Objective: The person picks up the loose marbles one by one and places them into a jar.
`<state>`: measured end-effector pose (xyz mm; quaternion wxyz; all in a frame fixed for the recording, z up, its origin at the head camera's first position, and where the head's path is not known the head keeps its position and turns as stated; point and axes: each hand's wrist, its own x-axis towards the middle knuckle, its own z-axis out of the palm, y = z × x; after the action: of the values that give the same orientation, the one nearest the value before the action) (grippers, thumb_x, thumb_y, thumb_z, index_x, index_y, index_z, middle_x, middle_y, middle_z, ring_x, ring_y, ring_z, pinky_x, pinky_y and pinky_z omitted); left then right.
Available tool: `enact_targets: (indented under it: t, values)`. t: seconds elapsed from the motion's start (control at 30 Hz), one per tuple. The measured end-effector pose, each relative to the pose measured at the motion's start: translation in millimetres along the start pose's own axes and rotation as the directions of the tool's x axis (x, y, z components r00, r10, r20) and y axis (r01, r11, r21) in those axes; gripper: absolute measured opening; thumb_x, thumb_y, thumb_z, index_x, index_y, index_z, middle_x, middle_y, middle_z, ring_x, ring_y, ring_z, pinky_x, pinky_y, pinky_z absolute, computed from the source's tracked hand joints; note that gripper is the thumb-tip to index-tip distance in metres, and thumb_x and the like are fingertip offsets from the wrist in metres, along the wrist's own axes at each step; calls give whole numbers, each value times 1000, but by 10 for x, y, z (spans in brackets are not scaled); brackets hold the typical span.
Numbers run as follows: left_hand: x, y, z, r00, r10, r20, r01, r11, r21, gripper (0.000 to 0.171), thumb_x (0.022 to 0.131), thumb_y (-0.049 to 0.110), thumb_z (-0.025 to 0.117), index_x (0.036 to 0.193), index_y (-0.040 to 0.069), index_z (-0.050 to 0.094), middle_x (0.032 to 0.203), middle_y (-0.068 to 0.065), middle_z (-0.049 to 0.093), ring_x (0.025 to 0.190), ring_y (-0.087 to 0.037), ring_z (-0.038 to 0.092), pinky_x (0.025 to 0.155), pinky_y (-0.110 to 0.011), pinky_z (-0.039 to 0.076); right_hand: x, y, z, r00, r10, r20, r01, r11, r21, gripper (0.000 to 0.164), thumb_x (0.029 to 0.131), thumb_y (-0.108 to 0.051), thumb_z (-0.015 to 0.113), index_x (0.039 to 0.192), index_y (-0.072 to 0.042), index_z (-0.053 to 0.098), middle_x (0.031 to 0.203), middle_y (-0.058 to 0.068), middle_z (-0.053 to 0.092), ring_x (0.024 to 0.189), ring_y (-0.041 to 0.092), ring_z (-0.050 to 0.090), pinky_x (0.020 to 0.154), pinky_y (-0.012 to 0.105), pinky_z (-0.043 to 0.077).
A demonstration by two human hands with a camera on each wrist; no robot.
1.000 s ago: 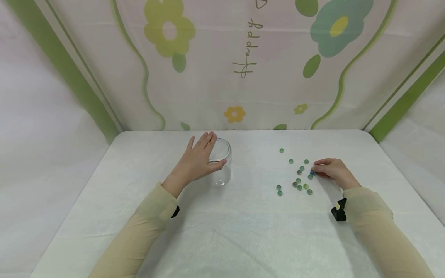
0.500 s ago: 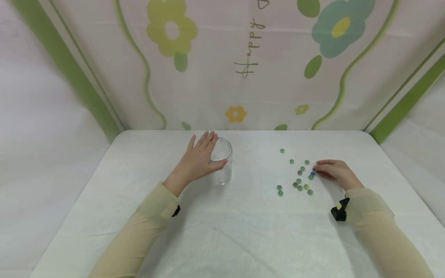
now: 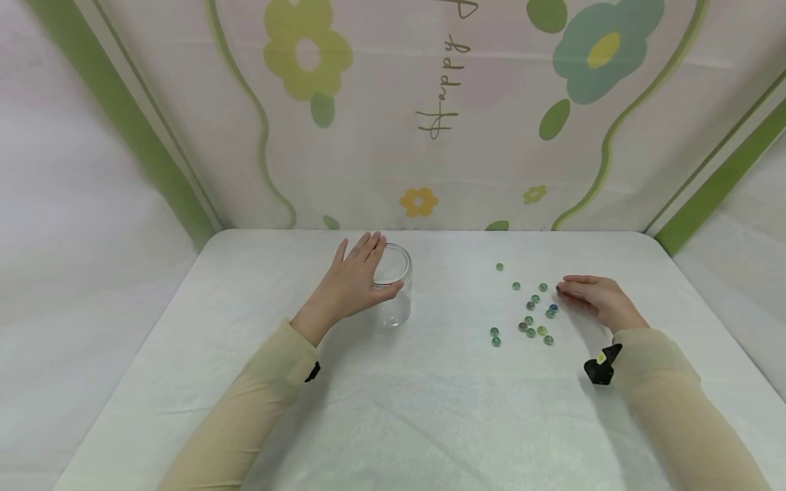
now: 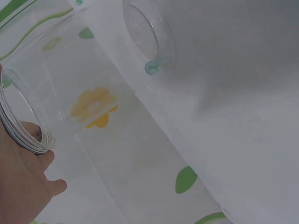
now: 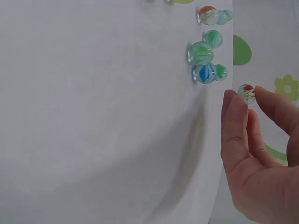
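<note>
My left hand point(image 3: 351, 283) holds a clear jar point(image 3: 398, 303) by its rim, fingers on the far side and thumb on the near side. The jar stands upright on the table. Between thumb and fingertips, my right hand point(image 3: 600, 300) pinches a clear marble point(image 5: 247, 94) with a red-orange swirl. That hand hovers just right of several loose marbles, mostly green. Nearest to it lie a blue-swirled marble point(image 5: 205, 73) and a green one point(image 5: 201, 53). A green marble point(image 4: 152, 67) shows by the jar's base in the left wrist view; whether it is inside I cannot tell.
A white cloth covers the table point(image 3: 393, 409). Two green marbles point(image 3: 495, 336) lie nearer the jar, and one marble point(image 3: 500, 266) lies further back. A flower-printed curtain point(image 3: 368, 157) hangs behind the table's back edge.
My right hand has drawn slightly back and up from the group with the red-swirled marble, leaving the blue one uncovered. The left hand has stayed on the jar.
</note>
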<state>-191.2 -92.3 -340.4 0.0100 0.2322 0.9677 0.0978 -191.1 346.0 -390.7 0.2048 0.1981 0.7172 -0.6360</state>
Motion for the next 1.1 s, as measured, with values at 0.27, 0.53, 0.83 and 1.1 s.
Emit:
enact_targets:
  t: [0.27, 0.53, 0.83, 1.1]
  values:
    - [1, 11, -6, 1000, 2, 0, -2, 1000, -7, 86, 92, 60, 45, 153, 5, 18, 161, -10, 17, 151, -24, 12, 121, -55, 6, -58, -189, 66, 1000, 2, -2, -1, 990, 142, 28, 93, -10, 60, 118, -12, 48, 74, -15, 69, 74, -4, 66, 76, 15, 55]
    - [-4, 13, -11, 1000, -2, 6, 2, 1000, -5, 85, 92, 60, 43, 153, 5, 18, 161, -9, 16, 151, -24, 12, 121, -55, 6, -121, -396, 271, 994, -94, 63, 80, 976, 202, 22, 93, -8, 59, 114, -10, 52, 80, -12, 70, 80, -2, 67, 81, 14, 54]
    - [-10, 8, -12, 1000, -2, 9, 2, 1000, 1, 85, 92, 60, 43, 153, 5, 18, 161, -10, 17, 151, -24, 13, 121, -55, 7, -202, -710, 716, 978, -175, 117, 153, 973, 173, 19, 95, -7, 55, 113, -8, 49, 84, -11, 69, 83, -1, 67, 87, 16, 53]
    - [-15, 18, -17, 1000, 4, 1, -4, 1000, -1, 85, 92, 59, 43, 153, 5, 20, 161, -10, 18, 150, -25, 14, 121, -55, 8, -334, -949, 1161, 963, -214, 163, 203, 976, 83, 38, 96, -8, 54, 131, 1, 43, 85, -11, 67, 83, 0, 68, 87, 16, 53]
